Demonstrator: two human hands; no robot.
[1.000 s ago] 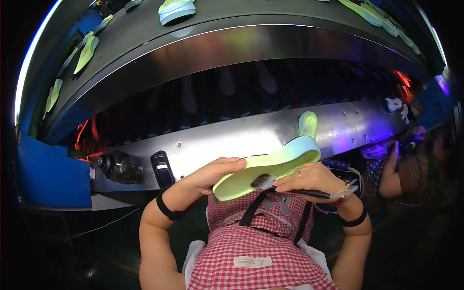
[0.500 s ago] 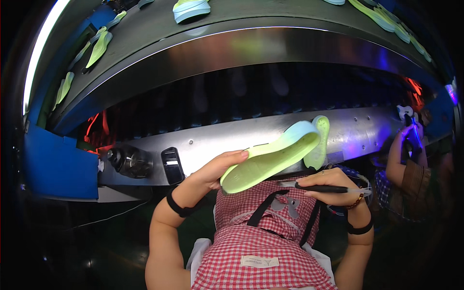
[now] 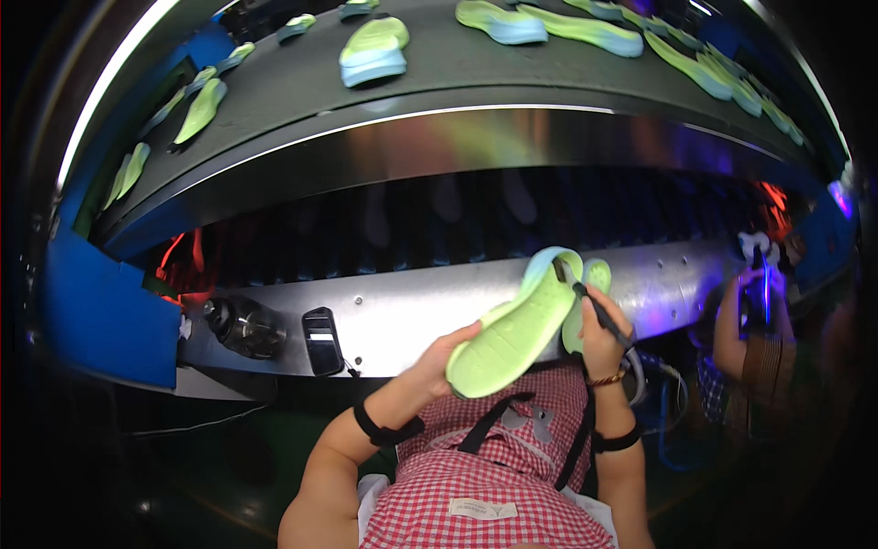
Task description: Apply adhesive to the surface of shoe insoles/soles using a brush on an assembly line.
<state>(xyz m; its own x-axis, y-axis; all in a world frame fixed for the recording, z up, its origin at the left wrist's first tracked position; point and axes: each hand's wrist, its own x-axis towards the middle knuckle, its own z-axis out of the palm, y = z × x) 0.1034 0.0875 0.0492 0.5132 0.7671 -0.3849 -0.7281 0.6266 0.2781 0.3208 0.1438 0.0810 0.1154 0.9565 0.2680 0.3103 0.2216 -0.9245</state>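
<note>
While the sole [image 3: 512, 343], which seems light, soft and bendable, is held over the near edge of the worktop [image 3: 412, 306], the left hand's [image 3: 444, 360] fingers pinch its rim, probably the safest grip, and the right hand's [image 3: 604, 340] fingers pinch a brush [image 3: 595, 308].

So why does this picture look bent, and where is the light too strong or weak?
Head view: the conveyor belt bows from fisheye distortion; head view: glare whitens the metal ledge near the shoe sole in the left hand; head view: the floor falls nearly black, and the co-worker's arm at right is dim.
</note>
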